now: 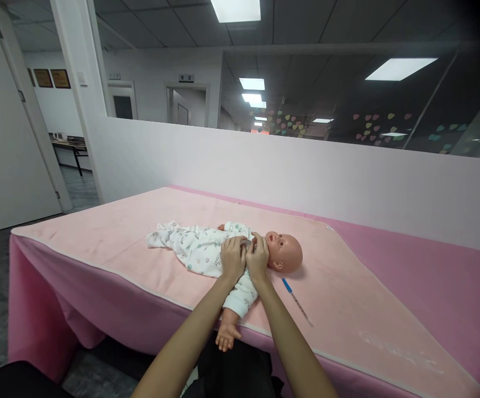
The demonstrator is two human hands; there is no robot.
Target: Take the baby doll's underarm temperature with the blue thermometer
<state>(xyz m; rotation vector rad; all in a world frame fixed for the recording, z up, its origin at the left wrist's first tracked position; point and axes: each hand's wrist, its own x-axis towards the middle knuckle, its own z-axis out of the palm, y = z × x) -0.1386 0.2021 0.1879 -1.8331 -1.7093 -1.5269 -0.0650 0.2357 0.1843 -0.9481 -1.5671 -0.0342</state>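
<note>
A baby doll [290, 253] lies on its back on the pink-covered table, its head to the right. It wears a white patterned sleepsuit [198, 249]. Both my hands meet at the doll's upper chest, just below its chin. My left hand [233, 255] has its fingers curled on the collar area of the suit. Close beside it, my right hand [258, 254] is curled too, next to the doll's face. What my fingertips pinch is mostly hidden, though it appears to be the suit's neckline. One doll arm hangs over the table's near edge between my forearms.
A glass thermometer [297, 302] with a blue end lies right of the doll. A pale pink sheet [111, 232] covers the table over darker pink cloth [409, 276]. A white half wall [306, 177] with glass above stands behind. At left is a white door [11, 132].
</note>
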